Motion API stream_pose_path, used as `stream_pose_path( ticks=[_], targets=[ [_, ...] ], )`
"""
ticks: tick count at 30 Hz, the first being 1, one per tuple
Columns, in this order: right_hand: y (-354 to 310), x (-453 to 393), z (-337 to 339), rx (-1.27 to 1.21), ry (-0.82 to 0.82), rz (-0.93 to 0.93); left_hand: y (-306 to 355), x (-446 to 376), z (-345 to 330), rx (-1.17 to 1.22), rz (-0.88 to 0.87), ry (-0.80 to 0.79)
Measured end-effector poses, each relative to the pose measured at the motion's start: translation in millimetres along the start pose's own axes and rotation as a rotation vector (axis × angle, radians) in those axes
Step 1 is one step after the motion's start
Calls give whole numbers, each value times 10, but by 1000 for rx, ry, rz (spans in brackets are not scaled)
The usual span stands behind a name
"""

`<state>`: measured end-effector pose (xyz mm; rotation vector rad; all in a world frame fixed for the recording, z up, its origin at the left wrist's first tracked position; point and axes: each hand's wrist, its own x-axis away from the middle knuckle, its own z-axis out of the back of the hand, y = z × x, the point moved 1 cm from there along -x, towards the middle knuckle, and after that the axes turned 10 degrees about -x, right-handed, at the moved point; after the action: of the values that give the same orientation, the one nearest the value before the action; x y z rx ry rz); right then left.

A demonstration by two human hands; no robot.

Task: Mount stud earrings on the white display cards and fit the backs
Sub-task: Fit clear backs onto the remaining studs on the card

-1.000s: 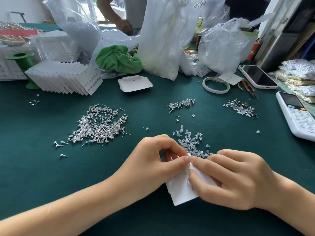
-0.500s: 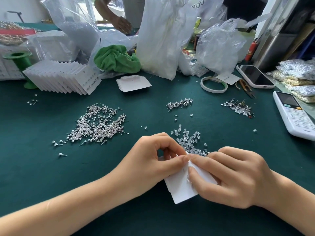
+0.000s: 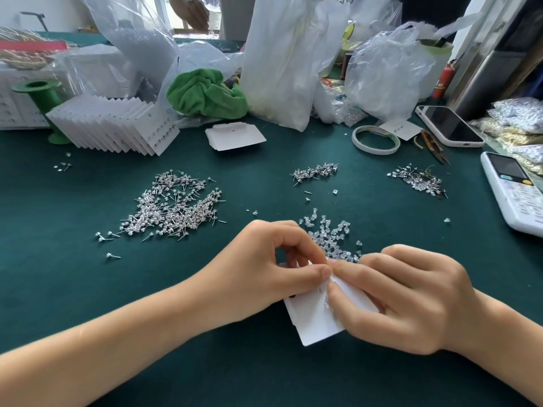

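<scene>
A white display card (image 3: 316, 321) lies tilted between both hands near the table's front. My left hand (image 3: 264, 268) pinches its upper edge with thumb and curled fingers. My right hand (image 3: 411, 298) grips the card's right side, its thumb and forefinger pressing at small studs on the card. Just behind the hands lies a heap of clear earring backs (image 3: 332, 236). A big pile of silver stud earrings (image 3: 173, 208) spreads to the left. Whether a back sits between the fingertips is hidden.
Finished cards (image 3: 117, 127) stand fanned at back left, blank cards (image 3: 235, 136) at centre. Smaller stud heaps (image 3: 316, 171) (image 3: 417, 180), a tape roll (image 3: 376, 139), snips (image 3: 435, 146), a phone (image 3: 449, 126) and a calculator (image 3: 514, 192) lie right. Plastic bags (image 3: 288, 60) and a green cloth (image 3: 205, 95) crowd the back.
Both hands stay on the card with only slight finger shifts. Another person's hand at the far back has moved.
</scene>
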<state>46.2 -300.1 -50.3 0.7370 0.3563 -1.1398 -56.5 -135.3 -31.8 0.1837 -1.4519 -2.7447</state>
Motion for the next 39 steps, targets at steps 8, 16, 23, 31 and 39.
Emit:
stream_pose_path(
  ticks=[8, 16, 23, 31, 39],
  targets=[
    [21, 3, -25, 18, -15, -14, -28, -50, 19, 118, 50, 57],
    [26, 5, -41, 31, 5, -15, -28, -54, 28, 198, 142, 17],
    [23, 8, -48, 34, 9, -8, -25, -49, 27, 81, 73, 44],
    [2, 1, -26, 43, 10, 12, -22, -27, 13, -8, 10, 44],
    [1, -12, -12, 49, 7, 25, 9, -33, 28, -119, -48, 39]
  ],
)
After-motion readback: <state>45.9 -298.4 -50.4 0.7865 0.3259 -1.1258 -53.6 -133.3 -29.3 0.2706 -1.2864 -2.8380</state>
